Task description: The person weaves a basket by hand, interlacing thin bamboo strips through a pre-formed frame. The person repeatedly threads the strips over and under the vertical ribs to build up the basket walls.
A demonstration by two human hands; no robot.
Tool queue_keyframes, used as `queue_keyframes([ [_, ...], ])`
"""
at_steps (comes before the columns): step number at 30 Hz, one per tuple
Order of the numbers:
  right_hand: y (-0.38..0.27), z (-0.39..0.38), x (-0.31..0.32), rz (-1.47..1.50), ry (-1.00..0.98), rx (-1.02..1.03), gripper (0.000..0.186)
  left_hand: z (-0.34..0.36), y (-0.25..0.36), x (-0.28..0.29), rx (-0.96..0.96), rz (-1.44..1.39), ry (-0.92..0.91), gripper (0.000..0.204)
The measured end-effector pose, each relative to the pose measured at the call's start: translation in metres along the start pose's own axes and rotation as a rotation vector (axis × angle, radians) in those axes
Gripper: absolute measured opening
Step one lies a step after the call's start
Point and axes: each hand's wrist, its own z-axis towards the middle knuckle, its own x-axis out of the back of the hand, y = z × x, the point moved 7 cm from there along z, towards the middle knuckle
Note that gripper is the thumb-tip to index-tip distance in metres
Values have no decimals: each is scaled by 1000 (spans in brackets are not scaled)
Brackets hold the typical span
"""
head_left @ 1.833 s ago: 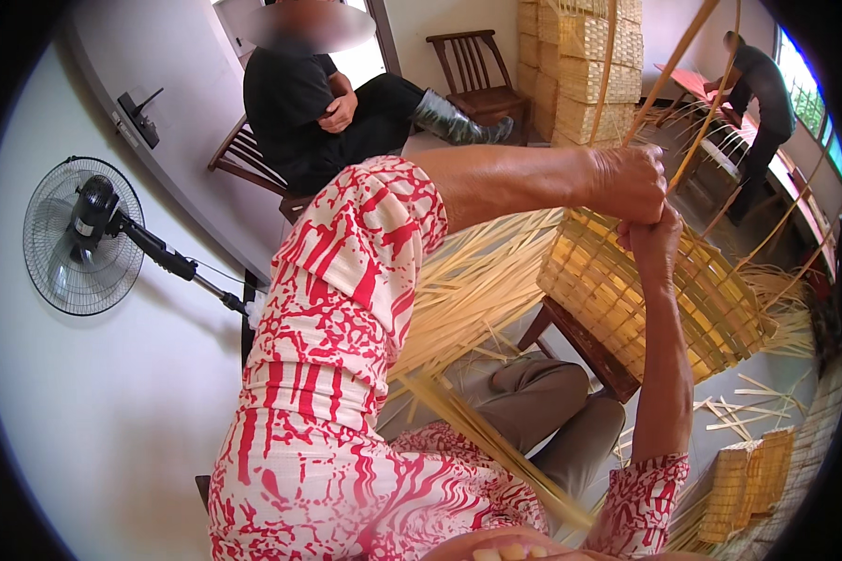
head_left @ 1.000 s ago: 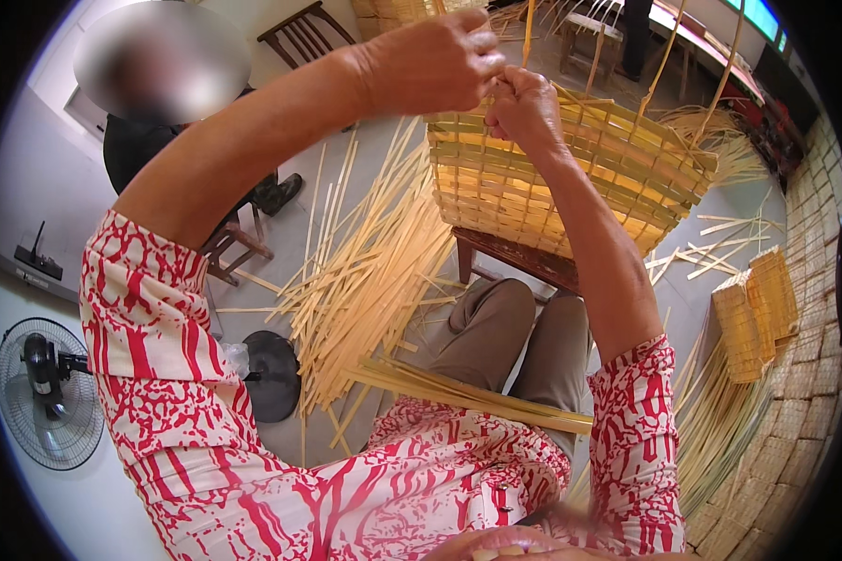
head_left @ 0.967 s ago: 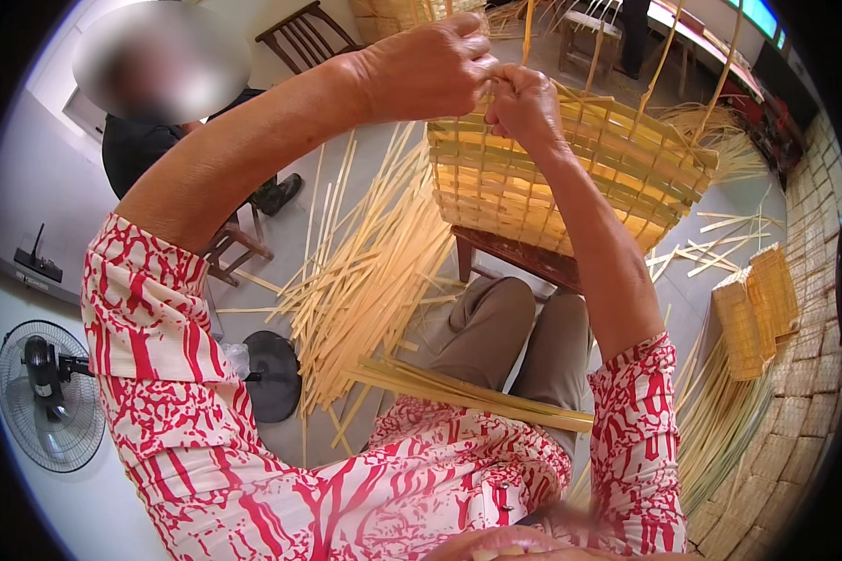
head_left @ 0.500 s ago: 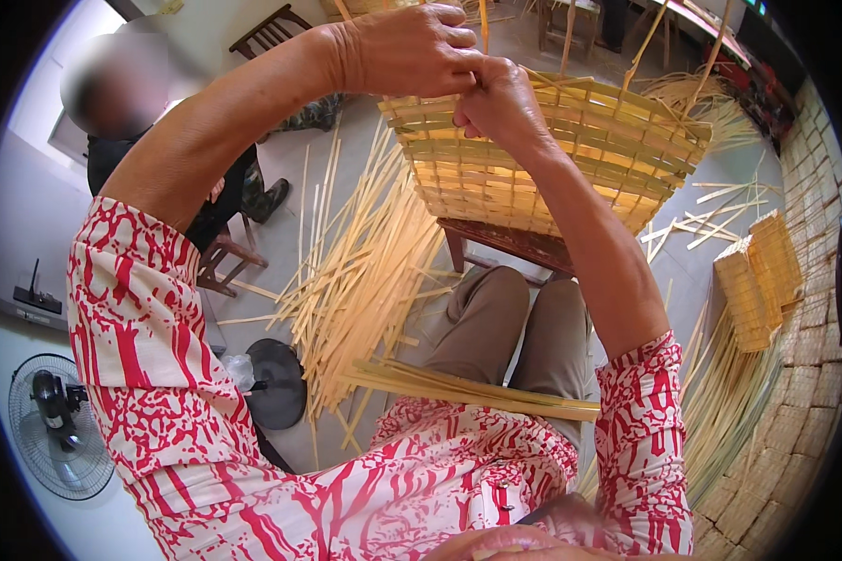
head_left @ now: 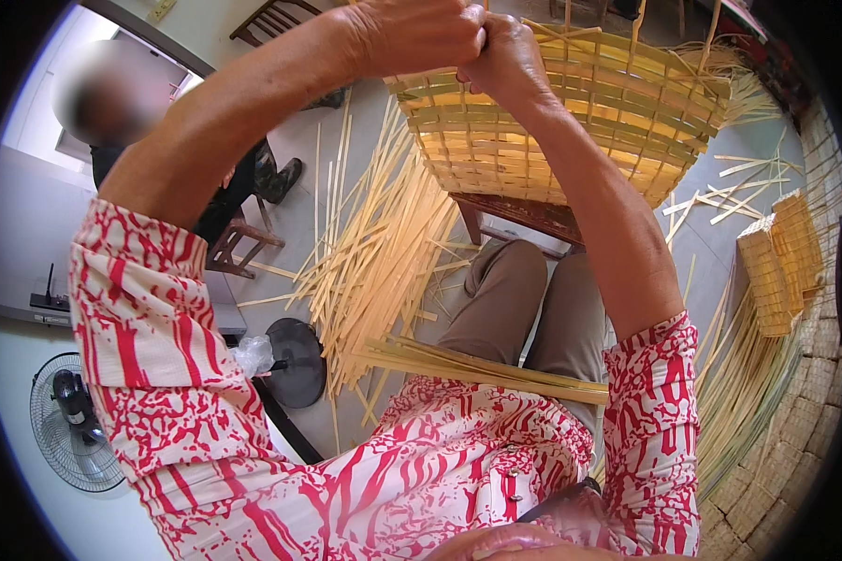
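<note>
A partly woven bamboo basket (head_left: 571,122) rests on a dark wooden stool (head_left: 524,213), with upright strips rising from its far side. My left hand (head_left: 426,37) and my right hand (head_left: 507,61) meet at its upper left corner. Both are closed, seemingly on a bamboo strip by the rim; the pinched part is mostly hidden by my fingers. Across my lap lies a bundle of long bamboo strips (head_left: 496,376).
Loose bamboo strips (head_left: 393,243) cover the floor to my left. Beyond them sits a person (head_left: 220,201) on a low stool. More strips (head_left: 748,393) and small woven baskets (head_left: 786,262) lie to my right. At lower left stands a fan (head_left: 70,411).
Both hands and the basket now appear higher in the picture, and the whole view has shifted slightly. My hands stay together at the same corner of the rim.
</note>
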Motion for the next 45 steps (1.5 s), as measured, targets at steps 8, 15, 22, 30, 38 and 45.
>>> queue_keyframes([
  [8,6,-1,-12,264,-233,-299,9,-31,11,-10,732,-54,174,5],
  [15,-5,-7,5,170,-227,-319,18,-98,38,-27,1179,-727,543,18],
  [22,-22,-12,10,204,-303,-276,19,-134,65,-71,1618,-1222,479,16],
  [30,-29,-14,17,185,-363,-241,28,-134,58,-66,1538,-1052,500,18],
  [38,-19,-9,11,201,-305,-233,24,-152,59,-70,1534,-1001,454,17],
  [45,-37,-15,17,41,-210,-134,20,-154,59,-67,1510,-999,488,15],
])
